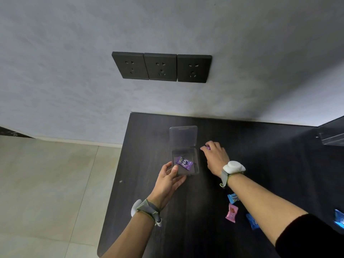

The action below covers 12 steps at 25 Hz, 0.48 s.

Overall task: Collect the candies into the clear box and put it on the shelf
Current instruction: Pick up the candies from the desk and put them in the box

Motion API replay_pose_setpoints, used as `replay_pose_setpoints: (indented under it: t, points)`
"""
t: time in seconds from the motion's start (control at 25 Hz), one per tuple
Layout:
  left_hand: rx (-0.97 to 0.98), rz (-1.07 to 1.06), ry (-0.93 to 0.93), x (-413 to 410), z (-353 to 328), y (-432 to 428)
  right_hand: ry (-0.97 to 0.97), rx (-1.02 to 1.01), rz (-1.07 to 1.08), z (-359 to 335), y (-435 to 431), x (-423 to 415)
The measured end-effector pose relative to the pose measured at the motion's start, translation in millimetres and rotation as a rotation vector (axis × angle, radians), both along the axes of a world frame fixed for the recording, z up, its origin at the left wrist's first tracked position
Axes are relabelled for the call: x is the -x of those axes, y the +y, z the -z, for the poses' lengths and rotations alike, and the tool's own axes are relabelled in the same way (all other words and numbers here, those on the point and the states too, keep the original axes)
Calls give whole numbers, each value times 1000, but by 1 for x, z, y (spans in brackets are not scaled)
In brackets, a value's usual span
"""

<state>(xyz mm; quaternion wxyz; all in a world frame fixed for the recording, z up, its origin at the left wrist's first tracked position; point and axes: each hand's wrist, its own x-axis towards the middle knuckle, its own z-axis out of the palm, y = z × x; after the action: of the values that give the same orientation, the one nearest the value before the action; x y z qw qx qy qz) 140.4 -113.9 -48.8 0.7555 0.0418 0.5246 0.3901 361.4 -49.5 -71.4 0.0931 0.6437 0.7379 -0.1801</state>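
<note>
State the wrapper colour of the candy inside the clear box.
Purple with white print, on the wrapped candy; head view.

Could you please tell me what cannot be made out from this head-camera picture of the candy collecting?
- Small purple item under the right hand: the fingers cover most of it, so grip is uncertain.
- Blue wrapped candy at the right edge: cut off by the frame.
- Another blue wrapped candy: partly behind the right forearm.
- Print on the purple wrapped candy in the clear plastic box: too small.
- The shelf: not identifiable.

Two purple candies (184, 162), three blue candies (233, 198), one pink candy (231, 213), one clear box (185, 161), three wall sockets (160, 67).
</note>
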Motion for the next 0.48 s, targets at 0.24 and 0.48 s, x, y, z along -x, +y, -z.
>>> replay_pose_setpoints:
  t: [0.24,0.48]
  points:
    - [-2,96,18,-12,-3,-3,123,-20,207,-11,-40,-9]
    - [-5,139,58,-23,7,-13,295,-204,467,-44,-81,-13]
